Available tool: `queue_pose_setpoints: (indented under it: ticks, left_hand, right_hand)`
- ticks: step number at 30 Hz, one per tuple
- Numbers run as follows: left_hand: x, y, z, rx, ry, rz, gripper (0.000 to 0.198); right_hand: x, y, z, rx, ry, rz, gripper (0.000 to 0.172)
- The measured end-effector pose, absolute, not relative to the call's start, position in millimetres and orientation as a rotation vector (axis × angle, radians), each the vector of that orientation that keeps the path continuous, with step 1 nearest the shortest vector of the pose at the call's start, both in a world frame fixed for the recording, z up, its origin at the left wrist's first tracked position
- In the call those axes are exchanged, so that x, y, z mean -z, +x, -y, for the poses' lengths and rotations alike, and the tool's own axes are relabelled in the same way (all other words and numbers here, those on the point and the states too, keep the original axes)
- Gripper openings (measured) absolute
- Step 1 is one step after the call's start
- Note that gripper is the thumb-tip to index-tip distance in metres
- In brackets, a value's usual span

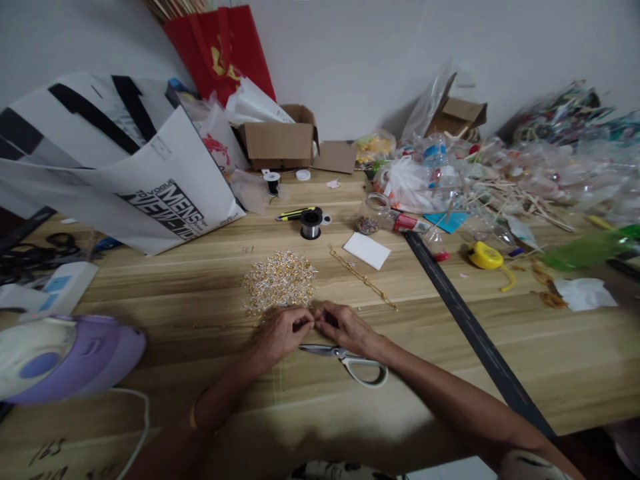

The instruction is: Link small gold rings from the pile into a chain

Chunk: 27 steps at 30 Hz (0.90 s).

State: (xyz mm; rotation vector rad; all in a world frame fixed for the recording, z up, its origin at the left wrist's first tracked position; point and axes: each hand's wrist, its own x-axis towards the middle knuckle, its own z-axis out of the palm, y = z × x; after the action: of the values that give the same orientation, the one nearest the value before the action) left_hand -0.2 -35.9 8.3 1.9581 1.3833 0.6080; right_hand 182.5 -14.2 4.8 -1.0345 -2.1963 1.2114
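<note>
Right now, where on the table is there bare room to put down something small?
A wide bare patch lies right of the black strip, nearer than the white tissue; a narrower one between that strip and the gold chain. The back right is crowded with plastic bottles.

The worktop [200, 280] is pale tan with darker brown wood-grain streaks, crossed toward its right edge by a charcoal band [465, 327]. Toward the front edge, the bead pile [280, 280] mixes gold with clear glints, the beaded chain [383, 293] is gold, and the scissors [345, 357] pair silvery blades with whitish, grey-lined handles. At the back left corner, a white shopping bag [120, 180] bears black bars and lettering; a red gift bag [250, 53] has a gold emblem. By the left edge, an appliance [95, 353] is lilac and cream.
</note>
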Motion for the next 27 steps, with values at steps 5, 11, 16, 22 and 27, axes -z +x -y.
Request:
queue_pose_setpoints:
  ticks: [5, 11, 16, 22, 27]
  left_hand:
    - [-9.7, 0.0, 36.8, -0.611, 1.966, -1.393, 0.012]
    - [-14.1, 1.2, 37.9, -0.605, 1.957, -1.389, 0.012]
    - [-10.5, 0.1, 36.4, -0.663, 1.926, -1.341, 0.012]
    - [-0.7, -4.7, 30.2, -0.821, 1.68, -1.258, 0.011]
    - [-2.3, -6.1, 27.5, -0.866, 1.504, -1.244, 0.014]
  right_hand:
    - [-3.2, 182.8, 14.9, -1.143, -1.012, 2.236, 0.009]
    - [-4.7, 181.7, 16.6, -1.058, -0.967, 2.289, 0.011]
    - [-6.1, 183.0, 14.8, -1.039, -0.959, 2.309, 0.013]
    - [-29.7, 194.5, 8.1, -0.948, -1.082, 2.469, 0.016]
    - [-51.6, 196.6, 27.0, -0.596, -1.006, 2.958, 0.024]
